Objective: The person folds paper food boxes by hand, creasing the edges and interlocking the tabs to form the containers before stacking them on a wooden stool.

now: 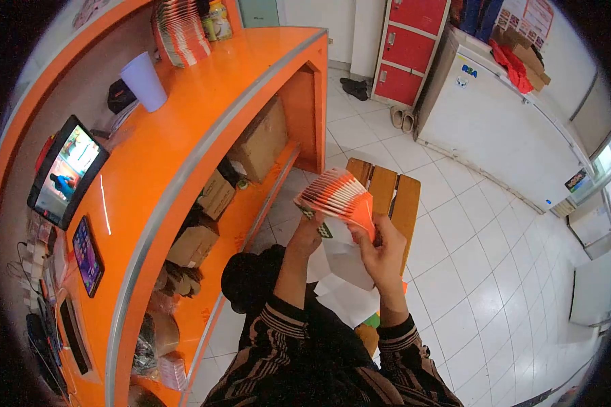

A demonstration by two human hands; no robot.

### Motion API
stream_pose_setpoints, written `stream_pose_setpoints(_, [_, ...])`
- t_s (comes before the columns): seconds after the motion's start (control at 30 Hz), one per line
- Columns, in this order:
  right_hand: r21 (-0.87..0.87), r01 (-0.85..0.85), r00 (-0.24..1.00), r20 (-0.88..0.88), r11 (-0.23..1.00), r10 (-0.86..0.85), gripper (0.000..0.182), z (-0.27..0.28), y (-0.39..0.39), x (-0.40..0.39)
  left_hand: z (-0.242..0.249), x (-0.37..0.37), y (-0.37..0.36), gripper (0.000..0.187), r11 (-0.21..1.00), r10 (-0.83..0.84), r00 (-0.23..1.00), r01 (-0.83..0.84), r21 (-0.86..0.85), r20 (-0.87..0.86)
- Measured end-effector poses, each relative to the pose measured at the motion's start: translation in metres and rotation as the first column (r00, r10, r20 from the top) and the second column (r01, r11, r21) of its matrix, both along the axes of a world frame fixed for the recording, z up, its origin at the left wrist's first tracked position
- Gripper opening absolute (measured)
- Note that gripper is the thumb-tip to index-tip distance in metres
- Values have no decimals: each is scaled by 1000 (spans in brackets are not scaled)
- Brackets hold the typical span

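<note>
A fanned stack of orange-and-white folded paper pieces (336, 197) is held up in front of me, over my lap and the bench. My left hand (307, 234) is closed on its lower left side, beside a dark green patterned piece (326, 231). At the lower right corner, my right hand (381, 252) pinches the orange part of the stack between thumb and fingers. White paper sheets (347, 293) lie below both hands. The fingertips of my left hand are partly hidden by the stack.
A slatted wooden bench (404, 210) stands ahead. On the left, an orange counter (183, 122) bears a purple cup (144, 81), a tablet (68, 173), a phone (88, 256) and a similar paper stack (180, 34). Cardboard boxes (261, 139) fill its shelf. A white chest freezer (489, 122) stands right.
</note>
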State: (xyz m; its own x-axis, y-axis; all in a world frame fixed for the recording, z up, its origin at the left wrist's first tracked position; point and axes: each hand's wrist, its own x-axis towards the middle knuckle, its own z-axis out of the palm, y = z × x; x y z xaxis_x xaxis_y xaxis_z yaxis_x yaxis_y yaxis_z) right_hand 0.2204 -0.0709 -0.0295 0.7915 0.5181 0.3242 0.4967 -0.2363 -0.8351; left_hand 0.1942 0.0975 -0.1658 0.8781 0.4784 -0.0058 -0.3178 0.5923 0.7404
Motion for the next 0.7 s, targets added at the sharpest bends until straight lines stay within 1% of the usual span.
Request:
stream_pose_setpoints(0.03, [-1, -4, 1000, 2, 1000, 4, 34, 5, -1, -2, 39, -10, -9, 57, 998, -4, 1000, 4, -68, -9])
stream_pose_setpoints(0.1, [22, -12, 1000, -6, 1000, 12, 30, 21, 0, -3, 94, -22, -24, 56, 990, -6, 1000, 4, -138, -15])
stream_pose_setpoints(0.13, [22, -14, 1000, -2, 1000, 14, 30, 19, 3, -3, 112, -24, -31, 56, 992, 121, 969, -122, 5, -214])
stream_pose_setpoints(0.2, [107, 43, 992, 115, 993, -55, 32, 5, 10, -1, 107, -22, -33, 55, 963, 262, 886, -212, 168, -382])
stream_pose_setpoints(0.23, [107, 43, 991, 119, 993, -56, 32, 2, 12, 2, 81, -15, -28, 54, 938, 218, 945, -134, 319, -244])
stream_pose_setpoints(0.27, [133, 139, 987, 59, 981, -148, 32, 0, 15, 6, 65, -10, -25, 53, 879, 145, 983, -76, 470, -112])
stream_pose_setpoints(0.3, [152, 235, 972, -6, 960, -237, 33, -4, 16, 8, 62, -6, -30, 54, 811, 193, 979, -122, 572, -65])
stream_pose_setpoints(0.33, [151, 235, 972, -7, 960, -236, 33, -14, 17, 12, 61, -5, -34, 54, 812, 193, 979, -121, 571, -67])
stream_pose_setpoints(0.4, [71, 346, 935, 59, 936, -350, 33, -29, 17, 20, 60, -1, -37, 51, 901, 245, 957, -167, 400, -153])
stream_pose_setpoints(0.43, [70, 346, 935, 59, 936, -350, 33, -29, 18, 21, 83, -5, -40, 46, 973, 212, 940, -177, 149, -266])
stream_pose_setpoints(0.47, [88, 322, 939, 99, 943, -330, 34, -30, 19, 20, 82, -4, -38, 46, 973, 210, 940, -175, 148, -270])
stream_pose_setpoints(0.5, [101, 297, 941, 138, 950, -309, 36, -31, 18, 19, 80, -3, -36, 46, 960, 186, 937, -108, 260, -296])
stream_pose_setpoints(0.53, [95, 298, 941, 135, 950, -309, 36, -35, 17, 21, 76, -2, -36, 45, 930, 164, 932, -37, 365, -323])
stream_pose_setpoints(0.57, [45, 259, 965, 40, 965, -261, 35, -37, 17, 25, 74, 0, -37, 45, 931, 162, 932, -35, 363, -325])
stream_pose_setpoints(0.6, [0, 215, 975, -58, 977, -215, 38, -39, 17, 28, 72, 4, -38, 45, 919, 239, 913, -102, 381, -332])
stream_pose_setpoints(0.63, [-3, 217, 974, -61, 976, -216, 38, -42, 14, 28, 69, 5, -39, 45, 902, 313, 887, -165, 399, -340])
stream_pose_setpoints(0.67, [-31, 113, 989, -90, 993, -115, 48, -33, 10, 22, 70, 6, -38, 45, 903, 311, 886, -162, 398, -345])
stream_pose_setpoints(0.7, [-56, 8, 992, -124, 998, -15, 61, -31, 6, 17, 71, 6, -36, 45, 902, 382, 867, -274, 333, -321])
